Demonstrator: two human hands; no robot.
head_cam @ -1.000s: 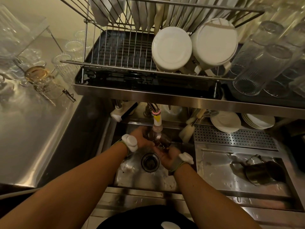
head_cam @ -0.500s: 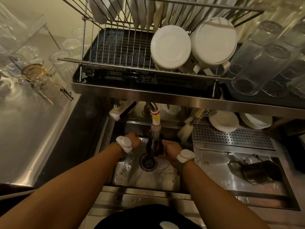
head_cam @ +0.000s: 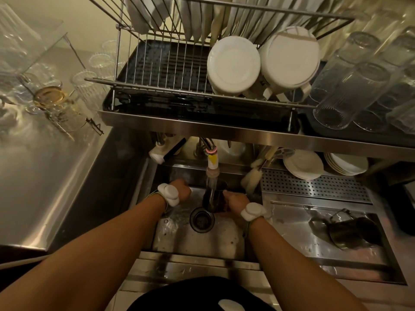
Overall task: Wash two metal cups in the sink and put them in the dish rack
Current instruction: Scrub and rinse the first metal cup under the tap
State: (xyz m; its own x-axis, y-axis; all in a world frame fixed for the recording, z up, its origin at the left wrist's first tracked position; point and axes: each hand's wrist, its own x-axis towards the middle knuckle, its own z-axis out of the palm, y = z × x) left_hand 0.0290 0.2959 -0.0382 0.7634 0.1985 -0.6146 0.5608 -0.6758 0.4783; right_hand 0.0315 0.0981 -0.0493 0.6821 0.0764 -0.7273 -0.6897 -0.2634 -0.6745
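A dark metal cup [head_cam: 214, 199] stands under the running tap [head_cam: 212, 162] in the sink [head_cam: 197, 241]. My right hand [head_cam: 234, 202] grips it from the right side. My left hand [head_cam: 180, 189] is off to the left of the stream, fingers curled shut, apart from the cup. A second metal cup [head_cam: 350, 232] with a handle lies on its side on the wet drainboard at the right. The wire dish rack [head_cam: 170, 86] sits on the shelf above the sink, its left half free of dishes.
Two white bowls [head_cam: 233, 63] lean in the rack's right half, plates standing behind them. Upturned glasses [head_cam: 350, 86] fill the shelf's right end. White plates [head_cam: 303, 164] and a brush [head_cam: 252, 176] sit behind the perforated drainboard. The drain [head_cam: 201, 218] lies below the cup.
My left hand has let go of the cup and drawn away to the left. My right hand has shifted right, keeping the cup under the water stream.
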